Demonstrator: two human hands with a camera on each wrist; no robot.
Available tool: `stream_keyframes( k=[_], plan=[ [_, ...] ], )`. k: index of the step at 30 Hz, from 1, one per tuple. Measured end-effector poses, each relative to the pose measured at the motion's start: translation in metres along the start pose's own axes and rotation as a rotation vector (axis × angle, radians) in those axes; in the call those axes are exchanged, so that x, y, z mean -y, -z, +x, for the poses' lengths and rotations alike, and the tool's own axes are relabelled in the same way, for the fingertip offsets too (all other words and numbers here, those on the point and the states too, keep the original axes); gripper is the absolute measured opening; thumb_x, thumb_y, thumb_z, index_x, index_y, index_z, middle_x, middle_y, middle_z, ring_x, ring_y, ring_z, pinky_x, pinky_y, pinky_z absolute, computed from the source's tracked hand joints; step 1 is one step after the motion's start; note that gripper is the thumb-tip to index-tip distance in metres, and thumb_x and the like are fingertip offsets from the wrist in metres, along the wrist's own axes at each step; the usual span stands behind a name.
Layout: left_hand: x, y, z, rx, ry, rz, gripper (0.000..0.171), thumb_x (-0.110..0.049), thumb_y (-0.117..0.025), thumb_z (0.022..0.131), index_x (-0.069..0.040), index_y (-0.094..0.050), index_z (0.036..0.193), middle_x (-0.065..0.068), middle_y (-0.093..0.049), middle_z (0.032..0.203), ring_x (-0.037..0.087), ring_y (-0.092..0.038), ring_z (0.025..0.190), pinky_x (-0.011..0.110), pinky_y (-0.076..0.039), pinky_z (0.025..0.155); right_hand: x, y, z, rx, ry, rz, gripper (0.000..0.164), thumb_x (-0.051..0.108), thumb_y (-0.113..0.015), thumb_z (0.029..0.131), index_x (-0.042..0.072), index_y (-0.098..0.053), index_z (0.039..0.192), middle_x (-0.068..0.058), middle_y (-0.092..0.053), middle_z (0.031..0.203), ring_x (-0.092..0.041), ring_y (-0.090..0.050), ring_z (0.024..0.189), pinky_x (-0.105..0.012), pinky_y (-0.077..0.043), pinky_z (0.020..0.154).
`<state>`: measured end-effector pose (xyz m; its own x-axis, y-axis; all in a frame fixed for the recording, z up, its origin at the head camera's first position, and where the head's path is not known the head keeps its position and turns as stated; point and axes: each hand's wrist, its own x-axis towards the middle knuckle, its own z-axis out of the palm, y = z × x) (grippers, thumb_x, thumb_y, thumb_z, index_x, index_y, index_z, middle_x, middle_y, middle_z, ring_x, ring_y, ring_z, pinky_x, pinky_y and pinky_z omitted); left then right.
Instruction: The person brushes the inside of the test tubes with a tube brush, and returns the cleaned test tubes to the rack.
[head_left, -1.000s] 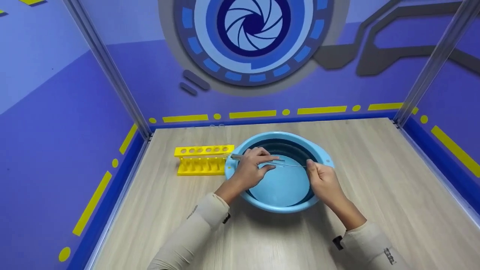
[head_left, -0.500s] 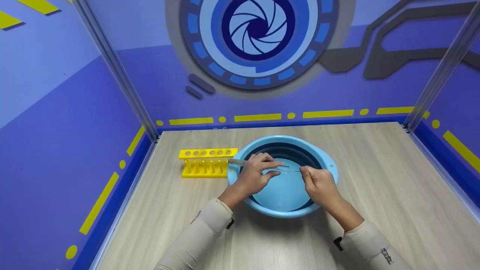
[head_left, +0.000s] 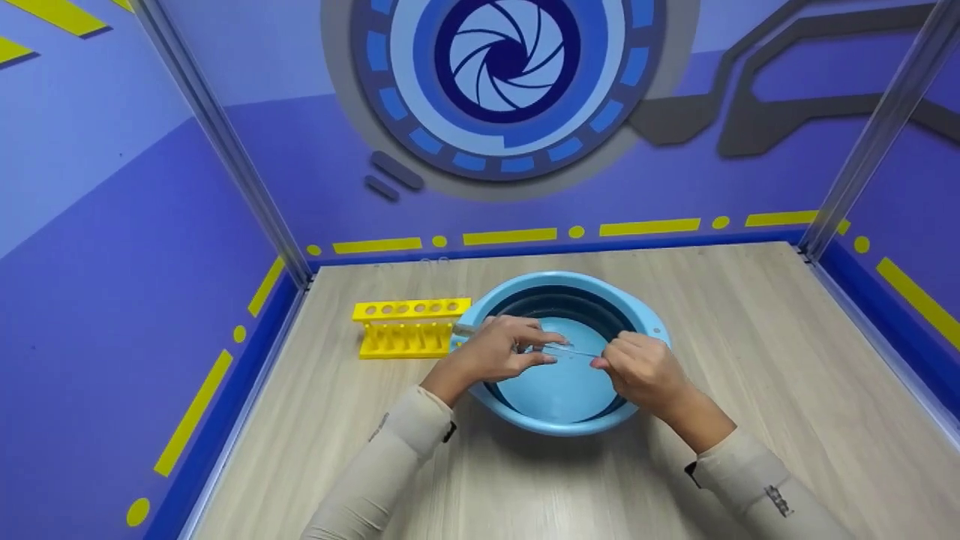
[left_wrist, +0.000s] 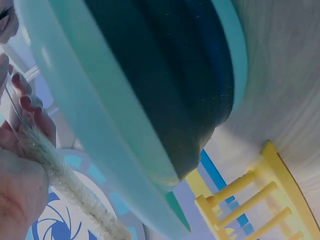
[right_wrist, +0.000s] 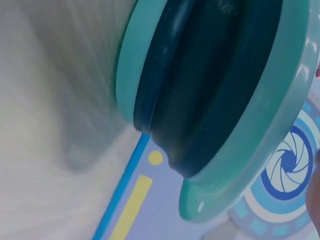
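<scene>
Over the basin (head_left: 555,429), the left hand (head_left: 491,349) curled its fingers round the tube (head_left: 463,328); at its 3 o'clock, the right hand (head_left: 645,371) pinched the brush wire (head_left: 582,352). Scrubbing, probably; next called for straight, gentle strokes.

The widest way runs over the table (head_left: 757,330) to the right of the basin (head_left: 559,429), as far as the right wall (head_left: 911,262). A narrower strip lies behind the basin, before the back wall (head_left: 495,214). In front, the near rim can be reached between the forearms.

From the left, the rack (head_left: 405,346) blocks a low path; its right end meets the rim in the head view, whether touching cannot be told. Above, the left hand (head_left: 499,349) and tube (head_left: 465,328) cover that side.

Between the left and right hand (head_left: 645,371), the brush (left_wrist: 60,172) bars a straight drop; below it, the bowl has room.
</scene>
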<state>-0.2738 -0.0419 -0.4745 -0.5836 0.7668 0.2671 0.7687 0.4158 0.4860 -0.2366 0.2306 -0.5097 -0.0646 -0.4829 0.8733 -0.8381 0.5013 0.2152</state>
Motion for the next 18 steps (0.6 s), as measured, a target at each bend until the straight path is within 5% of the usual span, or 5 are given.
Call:
stream_keyframes(
  k=[4,8,13,18],
  plan=[
    [-0.001,0.004,-0.002,0.033,0.038,-0.036,0.037,-0.043,-0.070,0.103,-0.034,-0.072,0.139,-0.004,-0.063,0.077,0.006,-0.051,0.068,0.018,-0.039,0.062,-0.004,-0.001,0.005,-0.023,0.133,-0.049,0.056,0.039,-0.050,0.113,0.009,-0.051,0.065,0.000,-0.042,0.055,-0.013,-0.036,0.049,-0.020,-0.035,0.046],
    [-0.003,0.003,-0.005,-0.036,0.068,-0.037,0.036,-0.042,-0.071,0.103,-0.036,-0.073,0.138,-0.005,-0.068,0.086,0.006,-0.052,0.070,0.018,-0.042,0.062,-0.002,-0.005,0.003,-0.019,0.027,0.030,0.054,0.036,-0.050,0.114,0.010,-0.052,0.066,0.001,-0.041,0.054,-0.010,-0.038,0.048,-0.017,-0.034,0.046],
    [-0.008,-0.002,-0.005,-0.210,0.060,0.026,0.036,-0.040,-0.073,0.101,-0.033,-0.075,0.136,-0.002,-0.071,0.094,0.009,-0.059,0.076,0.017,-0.047,0.068,0.011,-0.007,0.003,-0.040,-0.341,0.234,0.051,0.016,-0.056,0.111,0.011,-0.044,0.061,0.000,-0.034,0.052,-0.006,-0.031,0.045,-0.015,-0.022,0.046],
    [-0.011,-0.010,0.000,-0.426,-0.059,0.243,0.032,-0.034,-0.077,0.097,-0.028,-0.080,0.129,-0.002,-0.073,0.093,0.013,-0.066,0.081,0.022,-0.052,0.073,0.031,0.004,0.018,0.050,-0.898,0.391,0.054,0.005,-0.058,0.108,0.013,-0.042,0.057,0.005,-0.033,0.051,-0.002,-0.029,0.046,-0.018,-0.021,0.047]
  ],
)
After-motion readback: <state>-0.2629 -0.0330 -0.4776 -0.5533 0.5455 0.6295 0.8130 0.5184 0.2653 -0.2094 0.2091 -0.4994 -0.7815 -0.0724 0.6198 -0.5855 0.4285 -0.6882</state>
